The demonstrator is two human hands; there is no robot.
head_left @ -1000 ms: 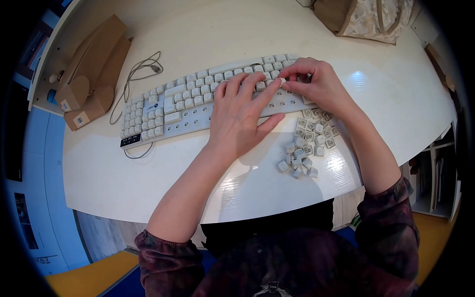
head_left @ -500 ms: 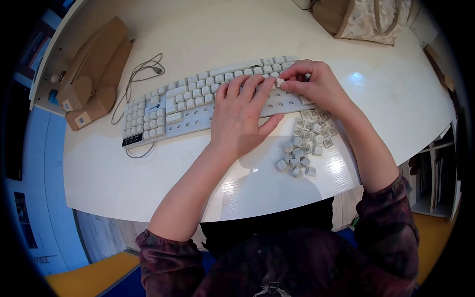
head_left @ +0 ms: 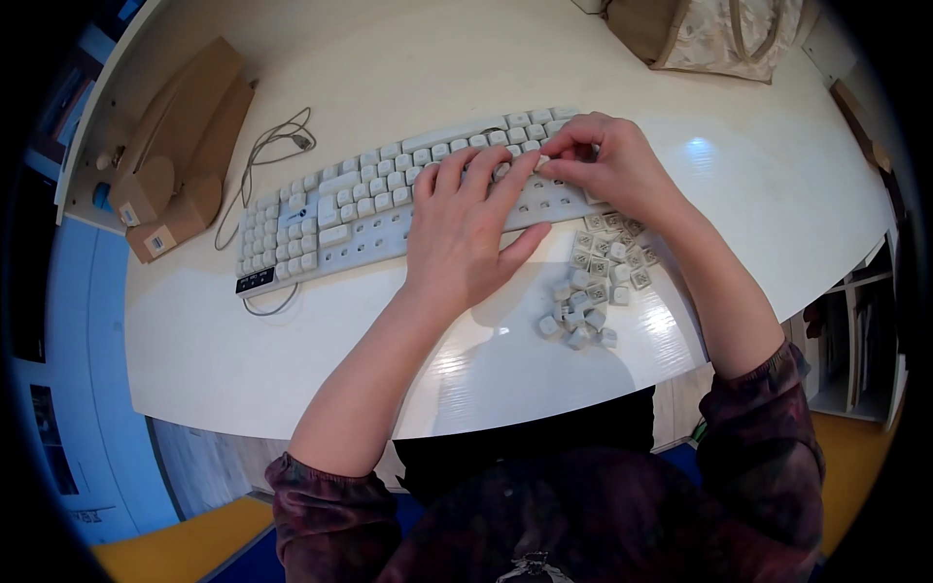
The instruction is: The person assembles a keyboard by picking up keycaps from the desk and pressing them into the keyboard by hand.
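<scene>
A white keyboard (head_left: 364,255) lies at a slant on the table, with bare key sockets along its near rows and keycaps on the far ones. My left hand (head_left: 459,223) rests palm down over its middle, fingers spread and thumb out to the side. At the keyboard's right part, my right hand (head_left: 607,165) pinches a white keycap (head_left: 543,164) between thumb and forefinger, right by the left fingertips. Loose keycaps (head_left: 595,277) lie in a heap below my right hand, some upturned.
A cardboard piece (head_left: 185,155) stands at the left, beside a coiled grey cable (head_left: 277,131). A patterned bag (head_left: 714,39) sits at the far right of the white table (head_left: 389,58). An open shelf (head_left: 855,340) is beyond the right edge.
The whole view has shifted slightly, and both hands keep nearly the same place on the keyboard. The right hand still pinches the keycap.
</scene>
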